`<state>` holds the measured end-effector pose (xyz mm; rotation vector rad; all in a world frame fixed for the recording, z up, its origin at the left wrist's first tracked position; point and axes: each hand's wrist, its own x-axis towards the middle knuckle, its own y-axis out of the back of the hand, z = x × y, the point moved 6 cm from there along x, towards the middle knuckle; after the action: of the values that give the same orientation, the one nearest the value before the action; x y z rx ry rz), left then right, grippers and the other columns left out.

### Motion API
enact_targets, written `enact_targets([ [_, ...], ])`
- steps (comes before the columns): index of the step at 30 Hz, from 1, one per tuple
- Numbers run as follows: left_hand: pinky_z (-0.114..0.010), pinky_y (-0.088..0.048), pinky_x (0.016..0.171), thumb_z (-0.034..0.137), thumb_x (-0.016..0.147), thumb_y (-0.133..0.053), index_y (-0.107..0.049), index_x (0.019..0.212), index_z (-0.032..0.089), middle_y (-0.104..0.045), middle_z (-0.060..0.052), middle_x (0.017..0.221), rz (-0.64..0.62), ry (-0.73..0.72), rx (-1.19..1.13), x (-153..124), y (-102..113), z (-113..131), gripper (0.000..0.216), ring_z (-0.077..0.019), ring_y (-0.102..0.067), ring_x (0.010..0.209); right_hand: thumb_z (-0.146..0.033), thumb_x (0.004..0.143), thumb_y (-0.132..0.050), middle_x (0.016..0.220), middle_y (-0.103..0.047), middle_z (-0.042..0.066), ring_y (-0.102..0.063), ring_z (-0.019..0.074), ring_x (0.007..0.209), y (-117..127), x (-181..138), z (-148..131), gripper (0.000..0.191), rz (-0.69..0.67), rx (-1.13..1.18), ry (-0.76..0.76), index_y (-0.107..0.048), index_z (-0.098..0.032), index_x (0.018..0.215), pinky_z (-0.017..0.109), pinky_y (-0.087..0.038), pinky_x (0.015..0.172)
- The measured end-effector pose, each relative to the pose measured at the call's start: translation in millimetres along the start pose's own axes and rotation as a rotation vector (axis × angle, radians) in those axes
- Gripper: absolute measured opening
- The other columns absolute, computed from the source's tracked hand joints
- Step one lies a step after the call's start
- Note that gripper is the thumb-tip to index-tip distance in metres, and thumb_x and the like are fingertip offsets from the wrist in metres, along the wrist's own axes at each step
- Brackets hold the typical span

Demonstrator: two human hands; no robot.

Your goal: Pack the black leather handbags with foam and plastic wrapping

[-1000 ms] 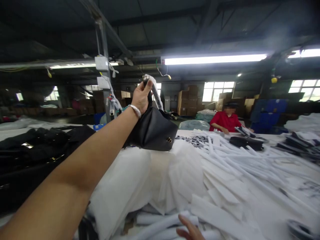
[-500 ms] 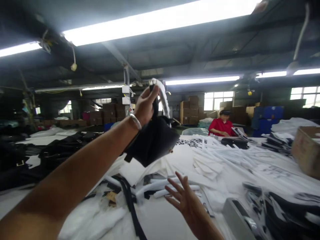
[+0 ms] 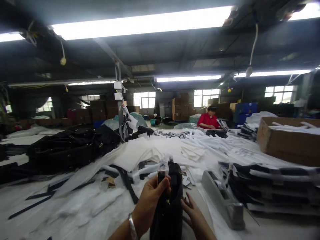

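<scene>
A black handbag (image 3: 168, 213) stands upright at the bottom middle, close to me, its handle wrapped in white paper at the top. My left hand (image 3: 149, 203), with a silver bangle on the wrist, is closed on the bag's upper left edge. My right hand (image 3: 193, 216) lies against the bag's right side with its fingers spread. Under both hands the table (image 3: 270, 230) is strewn with white paper sheets (image 3: 140, 153), rolled white wraps and black straps (image 3: 126, 181).
A grey tape dispenser (image 3: 222, 200) lies just right of my hands, with stacked black pieces (image 3: 272, 186) beyond it. A cardboard box (image 3: 287, 140) sits far right. Black handbags (image 3: 72, 146) pile up at the left. A person in red (image 3: 208, 120) works at the far end.
My left arm has come down from stretched out and up, bringing the bag close in front of me. My right hand has moved from open in the air onto the bag's side.
</scene>
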<state>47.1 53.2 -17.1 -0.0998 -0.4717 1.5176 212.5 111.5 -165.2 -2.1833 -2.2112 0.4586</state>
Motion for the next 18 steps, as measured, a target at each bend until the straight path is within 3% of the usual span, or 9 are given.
enact_targets([
  [2, -0.022, -0.041, 0.065, 0.047, 0.089, -0.065, -0.067, 0.093, 0.014, -0.059, 0.001, 0.069, 0.000, -0.001, 0.078, -17.8, 5.0, -9.8, 0.033, -0.0098, -0.052, 0.064, -0.061, 0.058, -0.078, 0.145, -0.049, 0.016, -0.047, 0.0355, 0.132, 19.2, -9.9, -13.5, 0.091, 0.096, -0.140, 0.170, -0.053, -0.018, 0.134, 0.040, -0.046, 0.100],
  [4, -0.025, -0.042, 0.067, 0.050, 0.093, -0.056, -0.066, 0.096, 0.014, -0.061, -0.001, 0.072, -0.011, -0.034, 0.105, -29.6, 6.3, -10.1, 0.038, -0.0116, -0.054, 0.065, -0.059, 0.067, -0.073, 0.139, -0.057, 0.011, -0.053, 0.0321, 0.127, 21.7, -28.8, -35.1, 0.070, 0.113, -0.241, 0.347, -0.061, -0.022, 0.126, 0.037, -0.047, 0.101],
  [6, -0.027, -0.044, 0.071, 0.051, 0.098, -0.045, -0.064, 0.103, 0.014, -0.064, -0.003, 0.078, -0.020, -0.045, 0.109, -35.8, 4.8, -6.2, 0.042, -0.0138, -0.057, 0.069, -0.055, 0.078, -0.066, 0.123, -0.068, 0.008, -0.065, 0.0287, 0.109, 10.0, -50.7, -59.9, 0.051, 0.073, -0.293, 0.478, -0.067, -0.024, 0.118, 0.035, -0.053, 0.092],
  [8, -0.029, -0.046, 0.075, 0.049, 0.100, -0.038, -0.062, 0.107, 0.014, -0.066, -0.005, 0.085, -0.026, -0.032, 0.110, -38.0, 1.7, -1.6, 0.043, -0.0155, -0.059, 0.073, -0.054, 0.082, -0.063, 0.109, -0.073, 0.008, -0.070, 0.0261, 0.093, -11.9, -67.9, -83.8, 0.043, -0.044, -0.304, 0.537, -0.071, -0.023, 0.110, 0.034, -0.056, 0.085],
  [12, -0.030, -0.049, 0.074, 0.048, 0.100, -0.040, -0.062, 0.101, 0.015, -0.069, -0.007, 0.092, -0.026, -0.012, 0.116, -37.5, -3.4, 3.0, 0.039, -0.0162, -0.063, 0.073, -0.057, 0.090, -0.054, 0.090, -0.073, 0.007, -0.068, 0.0220, 0.085, -59.3, -78.1, -117.3, 0.045, -0.391, -0.213, 0.436, -0.075, -0.019, 0.100, 0.031, -0.055, 0.080],
  [14, -0.028, -0.049, 0.072, 0.049, 0.099, -0.044, -0.064, 0.097, 0.015, -0.070, -0.008, 0.094, -0.052, 0.014, 0.108, -36.9, -6.1, -0.5, 0.039, -0.0161, -0.065, 0.072, -0.059, 0.092, -0.049, 0.068, -0.065, 0.003, -0.063, 0.0161, 0.066, -75.7, -75.5, -124.8, 0.049, -0.537, -0.117, 0.312, -0.075, -0.017, 0.093, 0.026, -0.054, 0.064],
  [16, -0.026, -0.049, 0.068, 0.050, 0.096, -0.048, -0.065, 0.096, 0.014, -0.070, -0.009, 0.093, -0.082, 0.056, 0.085, -35.9, -8.3, -7.2, 0.041, -0.0159, -0.067, 0.070, -0.060, 0.090, -0.053, 0.057, -0.055, -0.001, -0.051, 0.0112, 0.049, -85.1, -71.2, -127.7, 0.050, -0.604, -0.041, 0.187, -0.074, -0.015, 0.094, 0.022, -0.045, 0.045],
  [18, -0.024, -0.048, 0.063, 0.051, 0.095, -0.050, -0.066, 0.098, 0.013, -0.071, -0.009, 0.089, -0.093, 0.090, 0.062, -33.8, -8.8, -13.9, 0.042, -0.0149, -0.067, 0.065, -0.058, 0.084, -0.063, 0.062, -0.061, 0.001, -0.048, 0.0097, 0.045, -87.5, -66.5, -130.0, 0.049, -0.570, 0.003, 0.122, -0.073, -0.013, 0.100, 0.020, -0.040, 0.038],
])
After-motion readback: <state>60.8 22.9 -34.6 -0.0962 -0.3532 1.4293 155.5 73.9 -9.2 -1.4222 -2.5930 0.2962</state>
